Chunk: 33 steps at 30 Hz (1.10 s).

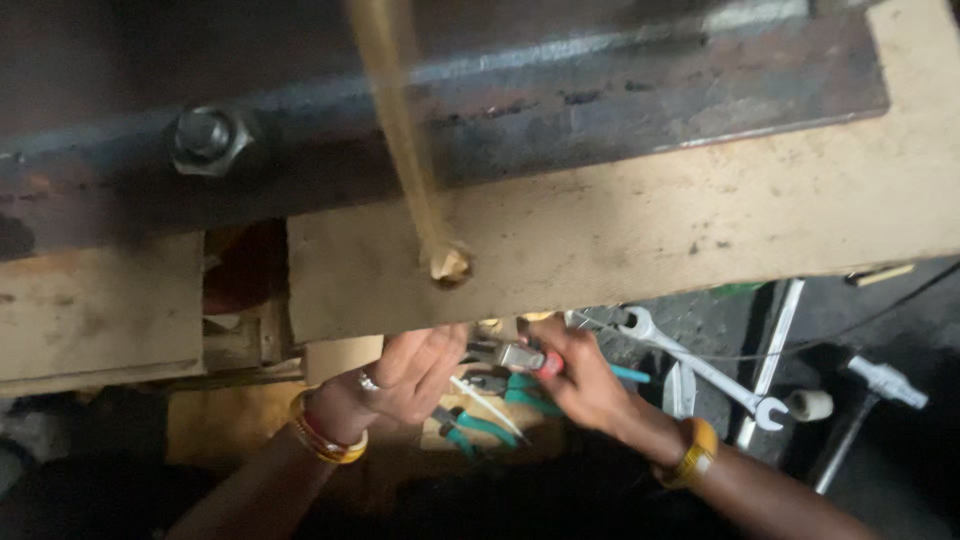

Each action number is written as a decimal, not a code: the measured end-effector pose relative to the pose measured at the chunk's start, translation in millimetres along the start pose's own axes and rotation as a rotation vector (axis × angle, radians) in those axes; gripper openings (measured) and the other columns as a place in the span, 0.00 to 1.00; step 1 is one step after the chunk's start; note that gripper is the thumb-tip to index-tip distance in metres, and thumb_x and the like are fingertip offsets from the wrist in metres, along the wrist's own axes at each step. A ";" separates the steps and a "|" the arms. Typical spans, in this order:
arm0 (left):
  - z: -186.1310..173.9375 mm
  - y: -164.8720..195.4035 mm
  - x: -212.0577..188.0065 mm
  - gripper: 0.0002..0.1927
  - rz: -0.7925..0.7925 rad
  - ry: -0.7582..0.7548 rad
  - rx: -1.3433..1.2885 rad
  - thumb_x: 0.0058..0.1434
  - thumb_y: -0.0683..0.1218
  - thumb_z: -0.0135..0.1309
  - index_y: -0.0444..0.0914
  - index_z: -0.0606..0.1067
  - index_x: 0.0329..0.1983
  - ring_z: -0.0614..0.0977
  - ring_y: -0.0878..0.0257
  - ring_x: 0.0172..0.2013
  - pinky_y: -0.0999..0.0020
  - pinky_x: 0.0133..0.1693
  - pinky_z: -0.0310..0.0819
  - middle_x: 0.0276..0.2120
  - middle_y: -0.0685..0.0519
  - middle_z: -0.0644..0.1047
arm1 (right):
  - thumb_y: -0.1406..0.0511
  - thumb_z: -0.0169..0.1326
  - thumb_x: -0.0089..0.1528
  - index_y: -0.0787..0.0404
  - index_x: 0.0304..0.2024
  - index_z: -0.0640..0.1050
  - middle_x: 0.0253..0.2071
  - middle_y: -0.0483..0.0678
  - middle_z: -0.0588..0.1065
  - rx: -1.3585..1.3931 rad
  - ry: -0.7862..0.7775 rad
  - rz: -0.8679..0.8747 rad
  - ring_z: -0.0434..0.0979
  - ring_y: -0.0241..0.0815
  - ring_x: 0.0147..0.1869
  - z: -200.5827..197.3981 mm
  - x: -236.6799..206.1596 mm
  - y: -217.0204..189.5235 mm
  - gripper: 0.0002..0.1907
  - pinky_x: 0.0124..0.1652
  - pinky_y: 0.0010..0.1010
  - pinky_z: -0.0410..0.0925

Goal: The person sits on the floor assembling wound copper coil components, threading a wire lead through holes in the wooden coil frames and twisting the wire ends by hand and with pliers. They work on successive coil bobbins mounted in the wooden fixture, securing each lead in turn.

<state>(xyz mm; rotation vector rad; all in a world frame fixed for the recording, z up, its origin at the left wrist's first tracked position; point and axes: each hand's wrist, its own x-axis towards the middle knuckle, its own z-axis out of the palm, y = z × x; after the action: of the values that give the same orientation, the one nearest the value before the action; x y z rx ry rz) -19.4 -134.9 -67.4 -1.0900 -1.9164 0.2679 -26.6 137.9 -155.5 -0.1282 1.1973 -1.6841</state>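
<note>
Pliers (522, 358) with a red handle lie crosswise in the right hand's (585, 385) closed grip, nose pointing toward the open left hand (415, 372).

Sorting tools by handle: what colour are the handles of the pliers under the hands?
Teal-green pliers, best seen in the head view.

The wooden board (640, 230) and steel beam (500, 110) close off the upper frame; below, pliers (480, 420) and a spanner (700, 365) crowd the floor, with room at lower right.

Steel beam (600, 100) w/ hex bolt (208, 138), wood board (700, 220), spanner (700, 368) below.
</note>
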 end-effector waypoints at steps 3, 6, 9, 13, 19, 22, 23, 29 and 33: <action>-0.4 -0.7 -0.5 0.06 -0.062 0.008 0.030 0.62 0.35 0.59 0.29 0.82 0.41 0.83 0.55 0.46 0.62 0.53 0.80 0.42 0.45 0.83 | 0.49 0.47 0.66 0.56 0.53 0.79 0.50 0.51 0.75 -1.130 -0.033 -0.877 0.78 0.53 0.55 2.4 -16.1 2.8 0.23 0.53 0.47 0.76; 0.6 1.0 3.3 0.06 -0.105 0.014 -0.016 0.62 0.36 0.59 0.29 0.82 0.41 0.84 0.55 0.45 0.62 0.52 0.81 0.42 0.43 0.83 | 0.45 0.46 0.67 0.57 0.55 0.79 0.55 0.51 0.73 -1.324 -0.290 -1.213 0.77 0.52 0.62 -1.2 -17.4 5.1 0.28 0.58 0.47 0.74; 1.2 -1.3 2.6 0.07 -0.075 -0.020 -0.106 0.60 0.35 0.60 0.25 0.82 0.39 0.84 0.51 0.44 0.60 0.50 0.82 0.40 0.40 0.82 | 0.45 0.50 0.61 0.56 0.47 0.79 0.50 0.50 0.75 -1.241 -0.165 -0.880 0.78 0.49 0.55 -7.4 6.1 5.2 0.26 0.50 0.43 0.75; 9.8 -0.4 0.0 0.05 -0.032 0.015 -0.082 0.60 0.33 0.61 0.25 0.81 0.38 0.84 0.50 0.44 0.59 0.49 0.83 0.38 0.41 0.82 | 0.50 0.54 0.64 0.55 0.51 0.81 0.47 0.49 0.82 -0.819 0.306 -0.295 0.82 0.48 0.51 -6.7 -0.2 16.4 0.21 0.50 0.40 0.78; 14.4 -3.1 11.8 0.03 -0.148 0.126 -0.064 0.62 0.35 0.64 0.29 0.81 0.37 0.82 0.54 0.44 0.57 0.48 0.81 0.36 0.44 0.82 | 0.52 0.58 0.57 0.59 0.52 0.75 0.56 0.57 0.71 -1.290 -0.156 -1.278 0.72 0.58 0.60 -13.2 -2.4 11.5 0.26 0.55 0.47 0.71; 0.2 -10.9 20.6 0.04 -0.161 0.019 -0.126 0.56 0.37 0.62 0.29 0.81 0.34 0.84 0.53 0.43 0.60 0.47 0.81 0.34 0.43 0.83 | 0.53 0.57 0.59 0.58 0.53 0.76 0.53 0.57 0.72 -1.000 0.142 -0.553 0.72 0.58 0.57 -10.2 12.9 2.9 0.24 0.52 0.46 0.71; -5.8 -14.1 22.8 0.05 -0.130 -0.038 -0.132 0.54 0.38 0.61 0.28 0.81 0.32 0.84 0.52 0.42 0.62 0.46 0.81 0.33 0.44 0.83 | 0.54 0.57 0.60 0.58 0.53 0.77 0.52 0.57 0.73 -0.828 0.296 -0.286 0.73 0.58 0.56 -10.4 16.9 -2.2 0.23 0.51 0.46 0.71; -10.5 -20.8 27.3 0.09 -0.029 -0.099 -0.051 0.59 0.41 0.58 0.28 0.81 0.34 0.84 0.52 0.40 0.63 0.48 0.80 0.32 0.44 0.83 | 0.57 0.55 0.63 0.56 0.55 0.79 0.46 0.56 0.74 -1.285 -0.170 -1.268 0.73 0.58 0.49 6.1 -14.4 -3.5 0.19 0.46 0.44 0.71; -5.6 -9.5 22.4 0.08 -0.093 -0.060 0.009 0.62 0.41 0.60 0.28 0.81 0.36 0.84 0.56 0.41 0.65 0.52 0.79 0.33 0.46 0.82 | 0.59 0.53 0.66 0.55 0.55 0.80 0.42 0.56 0.76 -1.254 -0.020 -0.962 0.73 0.58 0.44 4.2 9.1 -9.6 0.17 0.43 0.43 0.71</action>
<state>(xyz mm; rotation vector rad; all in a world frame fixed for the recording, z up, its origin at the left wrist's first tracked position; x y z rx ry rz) -25.5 -124.4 -45.6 -0.9941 -2.0115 0.2592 -34.8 128.2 -150.1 -1.6840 2.2073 -1.3317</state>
